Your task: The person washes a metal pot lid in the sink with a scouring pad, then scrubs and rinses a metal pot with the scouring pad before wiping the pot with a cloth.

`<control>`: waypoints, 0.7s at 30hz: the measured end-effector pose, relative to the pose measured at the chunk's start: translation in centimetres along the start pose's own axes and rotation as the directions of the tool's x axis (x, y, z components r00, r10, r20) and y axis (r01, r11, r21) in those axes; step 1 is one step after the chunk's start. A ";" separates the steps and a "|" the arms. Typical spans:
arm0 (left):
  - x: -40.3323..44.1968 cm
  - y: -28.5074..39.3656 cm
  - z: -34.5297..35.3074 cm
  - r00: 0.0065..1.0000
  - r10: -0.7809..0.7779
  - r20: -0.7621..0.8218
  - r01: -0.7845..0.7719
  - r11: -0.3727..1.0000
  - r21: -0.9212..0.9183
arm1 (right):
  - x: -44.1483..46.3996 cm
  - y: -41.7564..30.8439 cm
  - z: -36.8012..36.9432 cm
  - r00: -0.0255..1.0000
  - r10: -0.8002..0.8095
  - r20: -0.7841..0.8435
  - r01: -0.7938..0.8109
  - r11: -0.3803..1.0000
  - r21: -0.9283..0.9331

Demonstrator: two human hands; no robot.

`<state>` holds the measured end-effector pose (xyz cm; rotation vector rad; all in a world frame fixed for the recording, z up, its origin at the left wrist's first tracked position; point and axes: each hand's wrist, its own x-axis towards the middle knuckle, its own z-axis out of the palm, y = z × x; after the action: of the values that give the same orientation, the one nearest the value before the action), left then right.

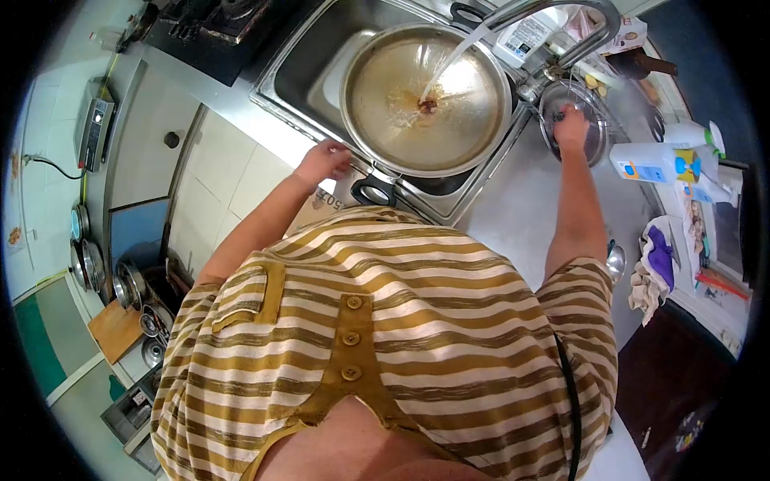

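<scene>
A wide steel pan (385,132) with a black handle (373,191) rests over the sink, tilted a little. Water runs from the faucet (597,36) into its middle, where a brown residue shows. My left hand (322,163) is at the sink's front edge beside the pan, fingers loosely bent and holding nothing. On the counter right of the sink, my right hand (571,130) grips the dark knob of a round glass lid (595,144). The fingertips on the knob are partly hidden.
The sink (301,68) surrounds the pan, with a stove (216,32) to its left. A white bottle (525,36) stands behind the faucet. At right are a spray bottle (642,163) and a purple-and-beige cloth (659,260). Pots (128,282) sit at lower left.
</scene>
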<state>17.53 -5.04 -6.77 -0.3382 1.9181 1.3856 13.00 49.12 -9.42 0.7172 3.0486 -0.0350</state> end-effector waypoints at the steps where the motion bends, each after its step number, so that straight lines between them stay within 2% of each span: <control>1: 0.4 0.3 -0.2 1.000 -0.002 0.002 0.002 1.000 0.001 | -0.1 0.9 0.3 0.999 -0.028 -0.032 0.030 0.997 0.077; 2: 1.0 0.6 -0.3 0.999 0.027 -0.033 -0.028 0.999 -0.029 | -0.5 1.2 0.4 0.996 -0.051 -0.068 0.061 0.986 0.152; 3: 1.6 0.7 -0.4 0.996 0.055 -0.068 -0.059 0.997 -0.058 | -1.6 1.3 -0.3 0.993 -0.008 -0.121 0.038 0.969 0.245; 4: 2.4 1.0 -0.6 0.996 0.054 -0.065 -0.058 0.997 -0.056 | -2.6 1.4 -1.0 0.993 -0.004 -0.119 0.033 0.969 0.245; 6: 3.8 1.1 -0.7 0.987 0.155 -0.039 -0.159 0.981 -0.109 | -4.5 2.2 -2.0 0.988 0.001 -0.153 0.078 0.854 0.515; 7: 3.5 2.1 -0.4 0.989 0.139 -0.040 -0.144 0.980 -0.139 | -7.0 0.3 -5.4 0.992 0.076 -0.103 -0.014 0.863 0.506; 8: 3.9 2.4 -0.3 0.989 0.146 -0.030 -0.149 0.979 -0.139 | -8.9 -0.2 -6.0 0.990 0.084 -0.109 -0.018 0.865 0.501; 10: 4.6 2.8 -0.2 0.998 0.058 0.034 -0.049 0.973 -0.224 | -11.5 -0.8 -7.2 0.928 0.096 -0.359 0.177 0.735 0.654; 11: 4.8 2.9 -0.1 0.998 0.058 0.000 -0.057 0.976 -0.211 | -13.0 -2.2 -8.2 0.927 0.095 -0.363 0.177 0.742 0.647; 13: 6.1 2.5 -0.3 0.998 0.048 0.035 -0.038 0.972 -0.231 | -15.9 -6.4 -10.0 0.927 0.051 -0.372 0.247 0.663 0.707; 15: 6.8 2.6 -0.5 0.997 0.042 0.069 -0.023 0.968 -0.248 | -17.1 -10.5 -9.3 0.948 -0.080 -0.307 0.297 0.568 0.768; 17: 7.1 2.9 -0.4 0.994 0.066 0.083 -0.044 0.968 -0.249 | -17.5 -14.0 -7.4 0.938 -0.269 -0.219 0.334 0.528 0.781; 19: 7.5 2.9 -0.1 0.996 0.061 0.061 -0.047 0.974 -0.223 | -16.5 -17.7 -6.1 0.840 -0.494 -0.227 0.519 0.605 0.604; 21: 7.5 3.0 0.1 0.998 0.056 0.038 -0.048 0.980 -0.196 | -15.1 -20.6 -5.5 0.819 -0.550 -0.167 0.538 0.631 0.559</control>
<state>10.51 -2.32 -9.82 -0.3508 1.7718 1.6075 17.33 24.08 -3.27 -0.2773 3.0855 -1.0181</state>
